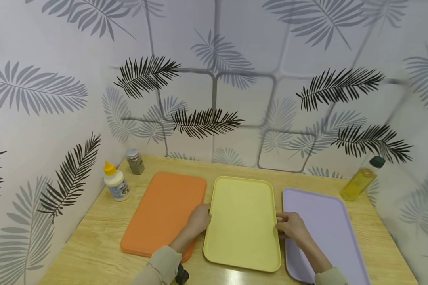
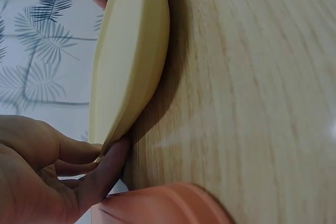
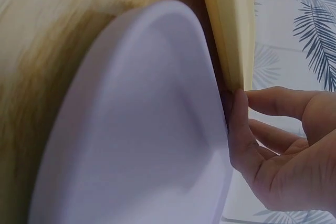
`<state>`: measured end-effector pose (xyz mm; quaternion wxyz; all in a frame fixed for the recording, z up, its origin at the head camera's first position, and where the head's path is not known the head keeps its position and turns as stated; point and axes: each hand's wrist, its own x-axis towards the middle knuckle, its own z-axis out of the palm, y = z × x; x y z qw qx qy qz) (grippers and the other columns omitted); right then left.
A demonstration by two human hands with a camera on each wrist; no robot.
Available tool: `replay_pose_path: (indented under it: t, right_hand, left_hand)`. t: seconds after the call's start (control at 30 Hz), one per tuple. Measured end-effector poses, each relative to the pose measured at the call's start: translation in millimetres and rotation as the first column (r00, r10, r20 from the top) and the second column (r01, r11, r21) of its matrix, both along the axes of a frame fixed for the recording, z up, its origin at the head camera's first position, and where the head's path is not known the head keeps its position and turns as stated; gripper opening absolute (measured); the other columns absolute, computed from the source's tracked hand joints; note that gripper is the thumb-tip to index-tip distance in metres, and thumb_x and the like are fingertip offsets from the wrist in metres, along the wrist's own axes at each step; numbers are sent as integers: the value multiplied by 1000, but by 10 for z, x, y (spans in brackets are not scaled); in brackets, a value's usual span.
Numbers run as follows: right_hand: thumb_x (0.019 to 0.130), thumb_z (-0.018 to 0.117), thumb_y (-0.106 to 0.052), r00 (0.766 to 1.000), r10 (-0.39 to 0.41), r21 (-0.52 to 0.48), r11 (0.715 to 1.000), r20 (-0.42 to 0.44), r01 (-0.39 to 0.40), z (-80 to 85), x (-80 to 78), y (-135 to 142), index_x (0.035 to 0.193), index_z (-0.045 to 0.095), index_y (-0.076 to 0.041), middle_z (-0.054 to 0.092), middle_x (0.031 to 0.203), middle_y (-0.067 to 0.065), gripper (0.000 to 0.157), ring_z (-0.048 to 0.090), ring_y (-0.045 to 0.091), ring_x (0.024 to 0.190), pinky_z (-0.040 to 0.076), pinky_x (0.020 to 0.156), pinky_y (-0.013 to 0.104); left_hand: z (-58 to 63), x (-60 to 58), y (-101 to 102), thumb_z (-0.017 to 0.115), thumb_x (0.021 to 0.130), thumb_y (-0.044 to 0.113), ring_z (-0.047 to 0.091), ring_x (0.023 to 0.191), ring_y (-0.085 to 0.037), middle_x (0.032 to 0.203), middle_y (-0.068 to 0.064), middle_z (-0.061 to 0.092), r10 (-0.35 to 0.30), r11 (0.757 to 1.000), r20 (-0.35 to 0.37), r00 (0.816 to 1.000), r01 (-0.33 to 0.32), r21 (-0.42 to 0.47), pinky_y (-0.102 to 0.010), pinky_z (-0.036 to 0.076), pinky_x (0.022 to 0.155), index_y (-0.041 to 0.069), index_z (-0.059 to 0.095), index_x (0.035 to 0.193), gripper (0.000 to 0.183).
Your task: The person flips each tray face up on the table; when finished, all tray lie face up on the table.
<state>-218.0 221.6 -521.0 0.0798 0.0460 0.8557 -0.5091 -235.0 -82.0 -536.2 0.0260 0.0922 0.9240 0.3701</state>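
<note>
A yellow tray (image 1: 242,223) lies between an orange tray (image 1: 167,209) on the left and a lilac tray (image 1: 321,229) on the right. My left hand (image 1: 199,218) pinches the yellow tray's left rim between thumb and fingers, its wrist above the orange tray. On the opposite rim, my right hand (image 1: 291,226) pinches the yellow tray likewise, over the lilac tray's left edge. In the left wrist view the yellow tray (image 2: 123,61) casts a shadow on the wood; whether its underside touches the table I cannot tell.
A white bottle (image 1: 117,184) with a yellow nozzle cap and a small lidded jar (image 1: 135,161) stand at the back left. At the back right is a bottle of yellow liquid (image 1: 358,184). Leaf-patterned walls (image 1: 235,150) border the wooden table (image 1: 89,237).
</note>
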Motion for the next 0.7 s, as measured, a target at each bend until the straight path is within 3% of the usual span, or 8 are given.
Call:
replay_pose_path:
  t: [0.17,0.43,0.7]
  right_hand:
    - [77,60,9,1000,-3,31,1000,-4,3,-24,-17,8,124,52,19,64,89,21,48,64,20,64,58,56,33]
    - [80,55,5,999,26,142,990,-41,-20,-27,-11,-21,121,53,20,68,85,18,44,63,18,60,56,54,30]
    - [85,55,-5,991,96,321,945,-96,-60,30,17,-58,107,65,9,68,80,12,27,59,15,56,50,55,29]
  left_hand:
    - [9,9,-1,59,89,-5,60,105,-35,125,-28,58,5,1000,-13,1000,-5,-19,-45,52,83,-14,54,127,39]
    - [-4,24,-2,59,89,-5,56,114,-41,123,-28,59,6,999,-30,1000,-7,-33,-50,50,89,-13,56,125,37]
    - [-11,24,-16,59,89,-5,54,117,-42,125,-30,57,-7,1000,-17,1000,7,-7,-50,48,93,-14,54,127,39]
